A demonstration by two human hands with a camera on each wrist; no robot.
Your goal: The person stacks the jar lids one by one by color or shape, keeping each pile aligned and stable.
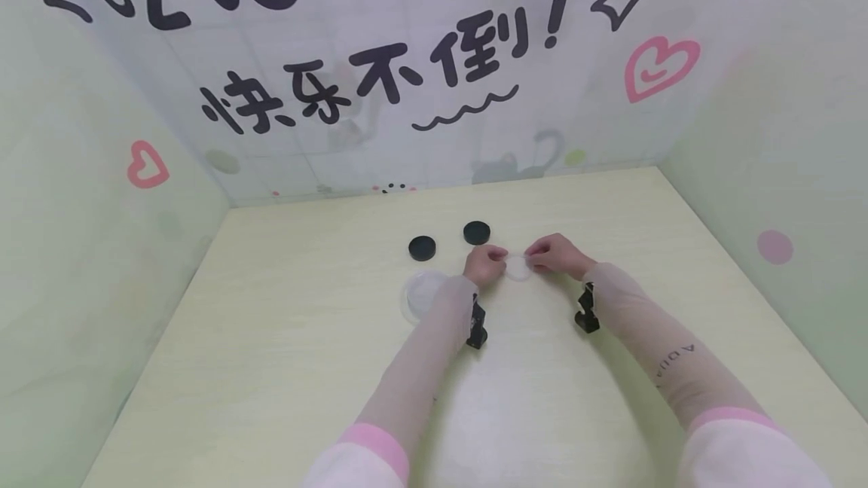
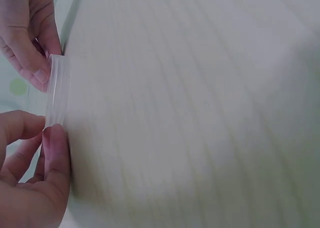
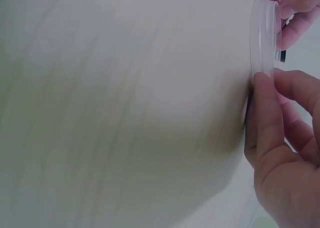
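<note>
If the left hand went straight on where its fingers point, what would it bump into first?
Beyond the clear round piece it pinches, the left hand would probably meet the right hand, which holds the opposite side; exact depth is unclear.

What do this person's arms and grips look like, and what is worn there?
The left grip and right grip are bare, without gloves. The lower sleeves look thin and sheer; the right one carries dark lettering, only partly readable. Each side has a black wrist device. White upper sleeves end in pink bands. No cables show.
</note>
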